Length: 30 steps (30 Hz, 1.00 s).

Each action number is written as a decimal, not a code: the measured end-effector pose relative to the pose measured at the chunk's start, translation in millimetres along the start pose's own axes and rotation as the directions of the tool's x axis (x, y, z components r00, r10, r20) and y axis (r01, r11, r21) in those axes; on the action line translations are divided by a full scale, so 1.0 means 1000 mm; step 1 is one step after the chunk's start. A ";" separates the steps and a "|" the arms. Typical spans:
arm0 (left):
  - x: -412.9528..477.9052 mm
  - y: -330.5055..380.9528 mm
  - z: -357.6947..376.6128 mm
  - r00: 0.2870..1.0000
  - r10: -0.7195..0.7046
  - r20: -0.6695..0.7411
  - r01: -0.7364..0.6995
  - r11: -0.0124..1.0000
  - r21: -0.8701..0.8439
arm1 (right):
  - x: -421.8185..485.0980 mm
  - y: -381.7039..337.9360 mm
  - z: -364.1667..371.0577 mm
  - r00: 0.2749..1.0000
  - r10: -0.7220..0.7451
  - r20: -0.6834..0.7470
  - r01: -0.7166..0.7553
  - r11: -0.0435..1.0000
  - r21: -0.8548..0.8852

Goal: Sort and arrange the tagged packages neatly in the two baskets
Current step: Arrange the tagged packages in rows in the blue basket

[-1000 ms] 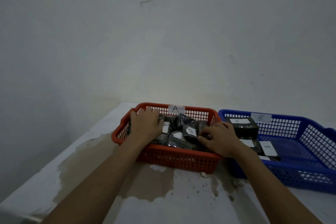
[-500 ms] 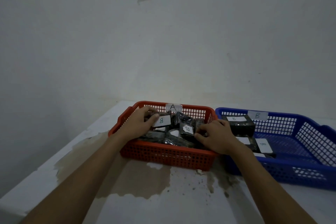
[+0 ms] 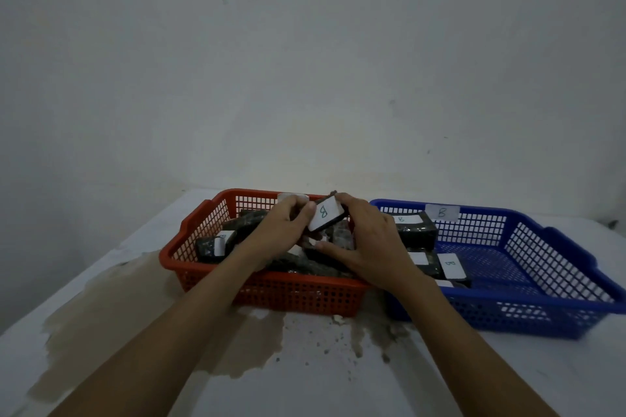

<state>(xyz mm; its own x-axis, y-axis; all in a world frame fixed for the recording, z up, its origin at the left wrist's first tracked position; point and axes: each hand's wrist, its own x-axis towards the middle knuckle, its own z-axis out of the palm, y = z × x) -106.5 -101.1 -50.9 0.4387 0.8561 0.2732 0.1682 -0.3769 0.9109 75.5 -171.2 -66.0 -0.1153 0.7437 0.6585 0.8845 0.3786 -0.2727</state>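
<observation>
Black package (image 3: 326, 216) tagged B is gripped between left hand (image 3: 283, 226) and right hand (image 3: 364, 240) above the red basket (image 3: 271, 291).

Orange-red mesh basket (image 3: 271, 294), blue mesh one (image 3: 528, 311), black packages (image 3: 415, 230) with white tags, brown-stained white table (image 3: 142, 311).

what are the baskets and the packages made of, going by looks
Red basket and blue basket: moulded plastic, judging by the uniform colour and grid of holes. The package held by both hands: dark, glossy, crinkled wrap, probably plastic film; contents hidden. Its white B tag looks like matte paper.
</observation>
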 end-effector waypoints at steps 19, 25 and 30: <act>0.022 0.014 0.132 0.906 0.101 0.411 -0.374 0.648 0.664 | -0.080 0.130 -0.125 0.846 0.482 -0.228 -0.501 0.865 -0.032; 0.021 0.013 0.131 0.904 0.099 0.416 -0.368 0.676 0.638 | -0.078 0.135 -0.126 0.722 0.691 -0.033 -0.686 0.721 0.093; 0.022 0.011 0.132 0.911 0.107 0.397 -0.359 0.678 0.642 | -0.077 0.141 -0.126 0.663 0.746 0.067 -0.746 0.665 -0.020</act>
<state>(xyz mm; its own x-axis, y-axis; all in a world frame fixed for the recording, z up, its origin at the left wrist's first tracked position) 21.1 -132.7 -76.0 0.7685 0.5994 0.2239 0.5228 -0.7899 0.3206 265.8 -244.3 -66.6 0.5528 0.8121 0.1866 0.6838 -0.3141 -0.6586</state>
